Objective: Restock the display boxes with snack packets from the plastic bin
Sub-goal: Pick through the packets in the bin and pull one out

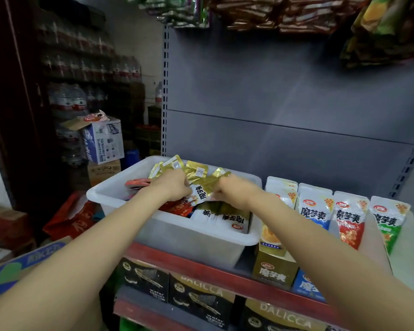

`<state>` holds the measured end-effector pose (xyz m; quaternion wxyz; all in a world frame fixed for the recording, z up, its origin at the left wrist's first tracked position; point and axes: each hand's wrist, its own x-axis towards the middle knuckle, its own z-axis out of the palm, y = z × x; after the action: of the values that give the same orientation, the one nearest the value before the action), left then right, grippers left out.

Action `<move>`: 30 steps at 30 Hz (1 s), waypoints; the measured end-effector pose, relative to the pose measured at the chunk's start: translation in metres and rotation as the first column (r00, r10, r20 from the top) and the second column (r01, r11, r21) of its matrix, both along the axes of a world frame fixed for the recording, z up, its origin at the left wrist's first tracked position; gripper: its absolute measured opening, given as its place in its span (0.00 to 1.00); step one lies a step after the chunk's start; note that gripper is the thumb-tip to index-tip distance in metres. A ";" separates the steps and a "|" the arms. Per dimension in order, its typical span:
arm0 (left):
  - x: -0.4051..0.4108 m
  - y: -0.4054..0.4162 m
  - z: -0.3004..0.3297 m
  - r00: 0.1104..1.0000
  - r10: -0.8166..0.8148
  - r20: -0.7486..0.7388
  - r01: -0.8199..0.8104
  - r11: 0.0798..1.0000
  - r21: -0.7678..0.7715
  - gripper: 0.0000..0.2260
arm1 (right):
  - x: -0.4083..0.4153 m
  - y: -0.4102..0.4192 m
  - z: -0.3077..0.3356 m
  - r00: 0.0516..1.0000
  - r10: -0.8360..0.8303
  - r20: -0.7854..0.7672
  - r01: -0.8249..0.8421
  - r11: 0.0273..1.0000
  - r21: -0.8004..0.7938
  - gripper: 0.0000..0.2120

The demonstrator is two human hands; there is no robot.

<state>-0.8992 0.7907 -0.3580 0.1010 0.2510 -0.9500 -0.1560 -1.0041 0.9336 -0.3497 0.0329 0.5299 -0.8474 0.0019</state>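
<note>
Both hands (201,187) hold gold packets (196,173) fanned upright above bin (177,235).

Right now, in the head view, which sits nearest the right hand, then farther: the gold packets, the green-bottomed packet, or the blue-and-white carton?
1. Gold packets, gripped by the right hand over the bin.
2. Green-bottomed packet, far right on the shelf.
3. Blue-and-white carton, back left, beyond the bin.

Grey metal shelf back panel (285,91) fills the wall ahead, red shelf edge (201,266) below it. Off to the left it's pretty dim, with stacked water bottles (67,99) and cardboard boxes (103,142).
</note>
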 end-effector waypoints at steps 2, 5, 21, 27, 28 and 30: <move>0.003 0.007 0.003 0.996 -0.015 -0.093 0.020 0.999 0.046 0.08 | -0.003 0.010 0.008 0.999 -0.029 -0.025 0.024 0.985 -0.172 0.11; 0.006 0.026 0.013 0.974 -0.072 -0.216 0.097 0.989 0.108 0.10 | -0.007 0.027 0.020 0.998 -0.068 0.008 0.065 0.905 -0.421 0.14; -0.007 0.122 0.038 0.764 -0.095 -0.638 0.203 0.974 0.099 0.08 | 0.011 0.099 0.043 0.808 0.262 0.527 0.357 0.494 -0.793 0.09; -0.007 0.140 0.046 0.710 -0.026 -0.704 0.404 0.833 0.377 0.09 | 0.010 0.134 0.037 0.754 0.359 0.551 0.304 0.553 -0.776 0.27; -0.008 0.142 0.046 0.704 -0.026 -0.710 0.406 0.835 0.372 0.10 | 0.010 0.138 0.036 0.755 0.348 0.556 0.333 0.526 -0.782 0.28; -0.009 0.148 0.046 0.701 -0.032 -0.713 0.393 0.850 0.349 0.15 | 0.009 0.144 0.034 0.766 0.316 0.559 0.379 0.480 -0.791 0.29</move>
<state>-0.9084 0.9385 -0.3125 0.3588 0.0770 -0.7988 -0.4767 -0.9947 1.0780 -0.3158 0.0069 0.3843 -0.6899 0.6134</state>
